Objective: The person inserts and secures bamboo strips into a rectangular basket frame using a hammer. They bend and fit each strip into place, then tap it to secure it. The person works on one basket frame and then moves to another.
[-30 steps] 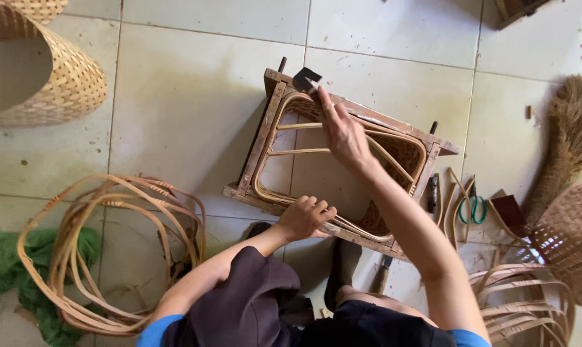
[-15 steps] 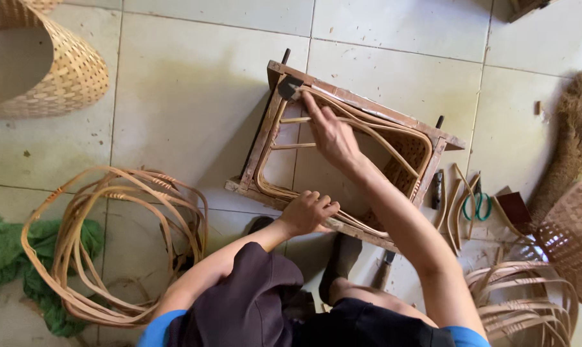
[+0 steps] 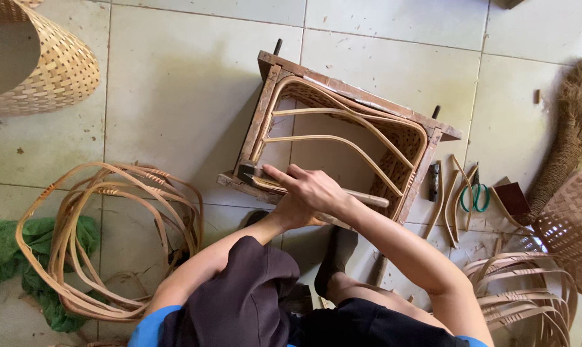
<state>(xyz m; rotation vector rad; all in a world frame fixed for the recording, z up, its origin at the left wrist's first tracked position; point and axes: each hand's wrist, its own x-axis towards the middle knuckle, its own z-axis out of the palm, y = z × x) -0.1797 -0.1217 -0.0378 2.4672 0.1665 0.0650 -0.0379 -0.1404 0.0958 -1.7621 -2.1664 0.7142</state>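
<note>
A rectangular wooden frame (image 3: pixel 275 115) stands on the tiled floor with a woven rattan basket (image 3: pixel 400 138) and bent cane ribs inside it. My right hand (image 3: pixel 313 187) lies over the frame's near edge, shut on a hammer (image 3: pixel 247 171) whose dark head rests by the near left corner. The hammer's wooden handle runs right along that edge. My left hand (image 3: pixel 289 217) sits just under the right hand against the near edge, mostly hidden, so its grip is unclear.
A coil of cane strips (image 3: pixel 104 238) lies at the left on a green cloth (image 3: pixel 1 250). A large woven basket (image 3: pixel 40 64) sits top left. Green-handled scissors (image 3: pixel 476 196), small tools, cane pieces, a brush (image 3: pixel 573 128) and another basket (image 3: pixel 570 225) are at the right.
My right hand has brought the hammer from the frame's far corner down to its near left edge. The left hand has stayed at the near edge and is now covered by the right.
</note>
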